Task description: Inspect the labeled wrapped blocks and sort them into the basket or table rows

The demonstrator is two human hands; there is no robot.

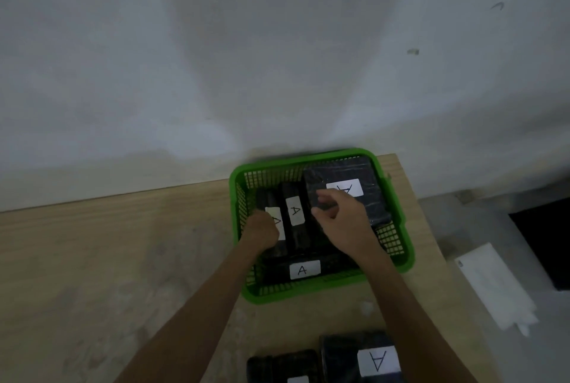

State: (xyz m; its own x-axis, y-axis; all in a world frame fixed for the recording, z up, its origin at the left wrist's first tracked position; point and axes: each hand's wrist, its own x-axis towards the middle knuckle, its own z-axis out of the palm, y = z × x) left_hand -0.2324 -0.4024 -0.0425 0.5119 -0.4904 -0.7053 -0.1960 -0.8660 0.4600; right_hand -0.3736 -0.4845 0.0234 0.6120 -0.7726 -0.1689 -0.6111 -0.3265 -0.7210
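Right grip: right hand [340,222] pinches the near-left corner of the large wrapped block [339,172], thumb and fingers almost closed on it.
Left grip: left hand [262,229] curls over the leftmost block [266,197], seemingly holding it; its fingertips are hidden.
Location: both blocks sit inside the green basket [398,197], the large one tilted.
Risk: a corner pinch on glossy wrap could slip, dropping it onto the middle block [294,211].
Around: the front block [303,270] lies crosswise under the wrists, crowding the way out; two table blocks [376,358] wait on the wooden table [123,243].

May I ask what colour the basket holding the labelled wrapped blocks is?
Bright green; the basket shows best in the head view.
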